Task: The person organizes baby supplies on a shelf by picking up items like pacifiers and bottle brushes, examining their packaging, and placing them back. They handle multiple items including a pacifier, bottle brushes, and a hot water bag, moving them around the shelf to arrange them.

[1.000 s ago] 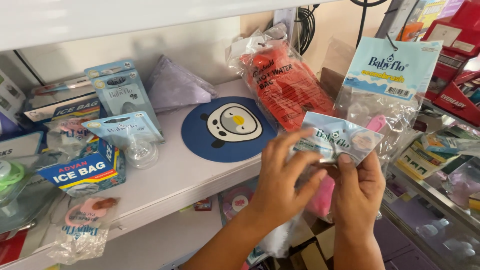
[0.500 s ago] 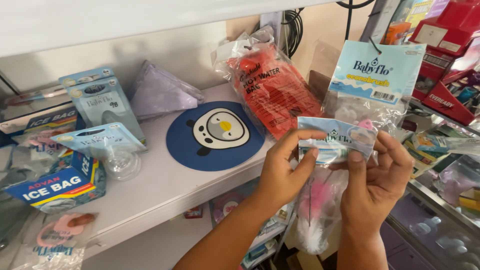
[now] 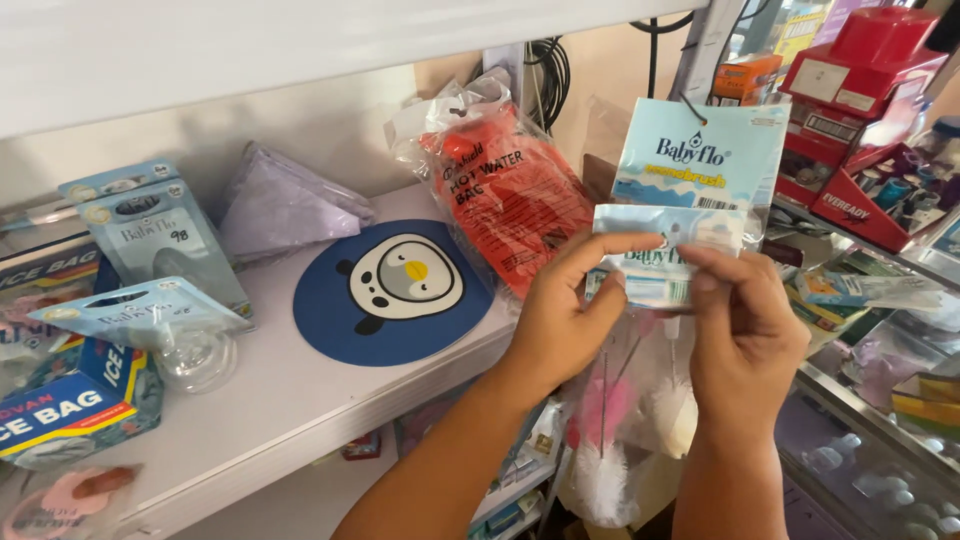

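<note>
Clear brush packet (image 3: 640,380) pinched by left hand (image 3: 560,325) and right hand (image 3: 745,335), each grip closed.

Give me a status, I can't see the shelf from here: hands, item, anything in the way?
Left hand and right hand both pinch the brush packet by its card top. Packet hangs in front of another hanging brush pack. Shelf untouched.

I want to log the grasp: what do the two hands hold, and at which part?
Both hands, left hand and right hand, hold a clear brush packet by its light blue header card, fingertips pinching the card's top edge; the brushes hang below.
</note>
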